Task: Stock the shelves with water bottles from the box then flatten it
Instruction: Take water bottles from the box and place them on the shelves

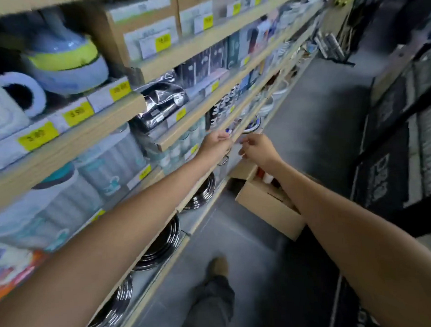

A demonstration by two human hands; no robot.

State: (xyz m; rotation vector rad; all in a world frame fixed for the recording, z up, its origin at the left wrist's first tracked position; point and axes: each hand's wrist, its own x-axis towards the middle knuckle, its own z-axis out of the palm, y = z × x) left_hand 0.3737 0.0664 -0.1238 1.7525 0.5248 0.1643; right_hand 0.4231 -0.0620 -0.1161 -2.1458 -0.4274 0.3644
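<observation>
Above the cardboard box (267, 205) and toward the shelving, my left grip (217, 143) sits with its fingers curled against the front edge of a wooden shelf (242, 128). The frame is too blurred for me to tell whether it holds anything. My right grip (258, 147) hangs almost straight above the box, just beside the left one but not touching it. Its thumb and fingers are drawn close together, and I cannot tell if something is pinched between them. My right forearm crosses over the box's near corner and hides part of its opening.

The box stands open, tilted in this wide view. The water bottles (265, 177) are inside it at the far end, and only their red and white tops show.

Left of the box, on the lowest shelf, shiny dark-rimmed pans (201, 193) are stacked on edge. Higher up on that side are pale ribbed containers (116, 162), yellow price tags (37, 137) and fluffy slippers (66, 61).

The box rests on a grey floor (317, 110). My shoe (217, 266) is on that floor, nearer to me than the box, and a dark rack (385, 172) of goods stands to the box's right.
</observation>
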